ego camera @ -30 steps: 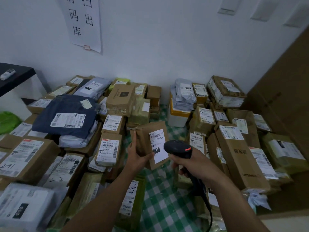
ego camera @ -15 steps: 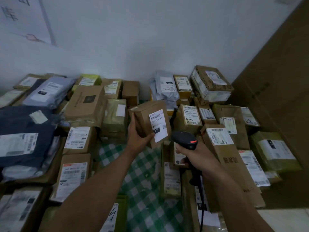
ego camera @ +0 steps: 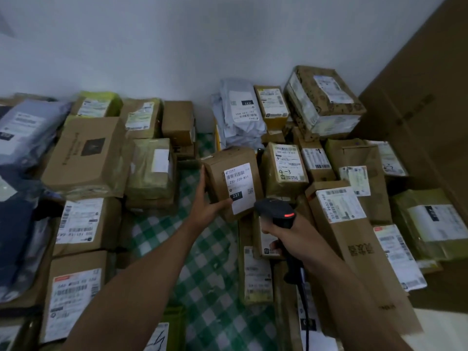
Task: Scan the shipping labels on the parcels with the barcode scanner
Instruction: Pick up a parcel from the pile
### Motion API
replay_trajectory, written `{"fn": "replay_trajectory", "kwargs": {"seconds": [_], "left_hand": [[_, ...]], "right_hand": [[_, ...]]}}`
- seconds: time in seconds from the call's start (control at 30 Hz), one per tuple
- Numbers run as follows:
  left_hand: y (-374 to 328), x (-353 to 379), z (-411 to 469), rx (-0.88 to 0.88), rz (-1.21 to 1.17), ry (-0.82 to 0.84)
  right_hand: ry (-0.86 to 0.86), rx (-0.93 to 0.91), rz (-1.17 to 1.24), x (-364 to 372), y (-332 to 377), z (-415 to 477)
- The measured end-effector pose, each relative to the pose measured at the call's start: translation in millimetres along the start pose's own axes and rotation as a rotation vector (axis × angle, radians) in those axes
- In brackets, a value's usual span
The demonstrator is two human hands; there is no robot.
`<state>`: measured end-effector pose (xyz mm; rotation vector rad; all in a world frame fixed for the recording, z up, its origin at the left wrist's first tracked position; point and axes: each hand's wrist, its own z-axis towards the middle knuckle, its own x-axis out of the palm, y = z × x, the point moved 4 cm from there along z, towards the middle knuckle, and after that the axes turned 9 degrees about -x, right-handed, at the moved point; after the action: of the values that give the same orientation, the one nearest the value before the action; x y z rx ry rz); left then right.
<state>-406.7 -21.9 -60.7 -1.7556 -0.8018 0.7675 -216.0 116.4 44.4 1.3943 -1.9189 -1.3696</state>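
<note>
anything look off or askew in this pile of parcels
The grey mailer at the back lies with its label upside down, and the patterned box in the far right corner sits tilted.

Left arm stretched forward, left hand [ego camera: 206, 206] gripping a parcel [ego camera: 228, 173] by its side, thumb across its front, right hand [ego camera: 296, 239] nearer, wrapped round the barcode scanner [ego camera: 274, 207], index finger probably curled underneath
</note>
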Motion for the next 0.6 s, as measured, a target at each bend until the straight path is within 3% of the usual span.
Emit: {"fn": "replay_trajectory", "kwargs": {"seconds": [0.27, 0.6], "left_hand": [[22.1, -7.3, 7.7, -0.075, 0.054, 0.017], [5.6, 10.7, 27.7, -0.261, 0.047, 0.201]], "right_hand": [[-0.002, 0.034, -0.041, 1.1, -21.5, 10.0], [0.013, 0.093, -0.028, 7.3, -36.5, 12.4]]}}
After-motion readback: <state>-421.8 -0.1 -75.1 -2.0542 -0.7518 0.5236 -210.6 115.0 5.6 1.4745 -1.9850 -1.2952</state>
